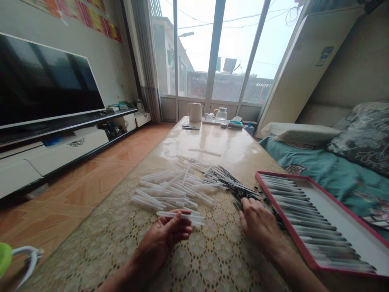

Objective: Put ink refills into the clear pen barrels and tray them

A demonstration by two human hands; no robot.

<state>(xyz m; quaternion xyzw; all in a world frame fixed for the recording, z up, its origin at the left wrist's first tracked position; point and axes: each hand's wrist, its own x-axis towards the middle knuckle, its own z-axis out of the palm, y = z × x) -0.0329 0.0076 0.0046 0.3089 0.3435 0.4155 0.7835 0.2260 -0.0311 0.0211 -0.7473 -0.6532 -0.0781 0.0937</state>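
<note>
My left hand [168, 233] is closed around a white plastic tube [179, 215], held level just above the table near the front of a loose pile of white tubes [174, 188]. My right hand [258, 223] lies palm down with its fingertips on a heap of thin black refills [234, 184]; what its fingers hold, if anything, is hidden. A red-rimmed white tray [352, 227] to the right holds rows of assembled pens [299, 213], laid side by side.
The long table [209, 140] has a lace cover at my end and a white jug [195, 112], glass teapot [221, 114] and small items at the far end. A television [42, 81] stands left, a bed with teal cover [334, 174] right.
</note>
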